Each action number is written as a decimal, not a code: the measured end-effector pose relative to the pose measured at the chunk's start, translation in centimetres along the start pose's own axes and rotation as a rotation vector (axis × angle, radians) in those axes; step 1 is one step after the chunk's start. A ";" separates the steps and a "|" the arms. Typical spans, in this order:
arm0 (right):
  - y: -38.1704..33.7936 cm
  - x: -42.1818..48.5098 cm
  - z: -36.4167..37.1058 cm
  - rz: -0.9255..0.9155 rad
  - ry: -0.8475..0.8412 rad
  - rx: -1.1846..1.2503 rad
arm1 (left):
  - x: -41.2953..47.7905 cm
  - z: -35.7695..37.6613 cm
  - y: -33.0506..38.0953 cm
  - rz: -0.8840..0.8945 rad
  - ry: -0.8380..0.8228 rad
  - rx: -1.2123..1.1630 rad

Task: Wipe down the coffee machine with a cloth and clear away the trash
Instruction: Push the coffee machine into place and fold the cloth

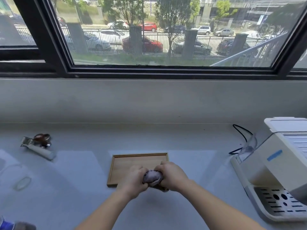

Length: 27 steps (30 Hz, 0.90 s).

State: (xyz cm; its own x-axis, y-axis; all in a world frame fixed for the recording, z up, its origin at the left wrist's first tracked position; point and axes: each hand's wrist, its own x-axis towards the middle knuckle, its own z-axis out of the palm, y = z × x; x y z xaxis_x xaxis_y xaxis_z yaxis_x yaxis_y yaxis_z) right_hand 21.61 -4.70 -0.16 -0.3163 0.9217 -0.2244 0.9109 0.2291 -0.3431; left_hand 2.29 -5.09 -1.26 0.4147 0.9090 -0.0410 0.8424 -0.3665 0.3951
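Head view shows both sets of fingers [141, 170] curled tight round a bunched greyish-purple cloth [152, 177], the left hand [132, 179] and right hand [171, 176] pressed close on either side of it, just above the near edge of a wooden tray [132, 161] on the pale worktop [83, 205]. It looks to me like wringing or balling the cloth before wiping. Done well, the hands would twist in opposite directions, then shake the cloth out to a flat pad, so a broad face meets the machine. The coffee machine [274, 166] stands well apart at the right, its drip grille [280, 203] facing the person. Further left lie a portafilter [39, 146] and a thin ring-shaped scrap [22, 183], possibly trash; I cannot tell for sure.
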 end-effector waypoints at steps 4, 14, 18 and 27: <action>-0.5 2.2 -0.9 -0.001 0.036 0.000 | 2.0 -1.0 -1.5 0.007 0.024 0.016; -0.1 6.2 0.1 0.081 0.099 -0.001 | 5.9 -0.2 -4.6 -0.025 -0.036 0.018; 0.5 6.8 1.0 0.113 0.071 0.001 | 6.7 1.4 -5.5 -0.038 -0.060 0.011; 1.6 6.9 3.2 0.143 0.021 0.048 | 6.4 3.6 -6.3 -0.009 -0.057 0.025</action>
State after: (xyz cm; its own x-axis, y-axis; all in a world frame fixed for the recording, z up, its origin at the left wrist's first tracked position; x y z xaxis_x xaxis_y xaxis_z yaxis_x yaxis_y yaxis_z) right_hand 20.01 0.96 -5.19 -0.1783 0.9503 -0.2552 0.9323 0.0802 -0.3527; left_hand 0.86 2.36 -7.33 0.4257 0.8996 -0.0968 0.8540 -0.3642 0.3715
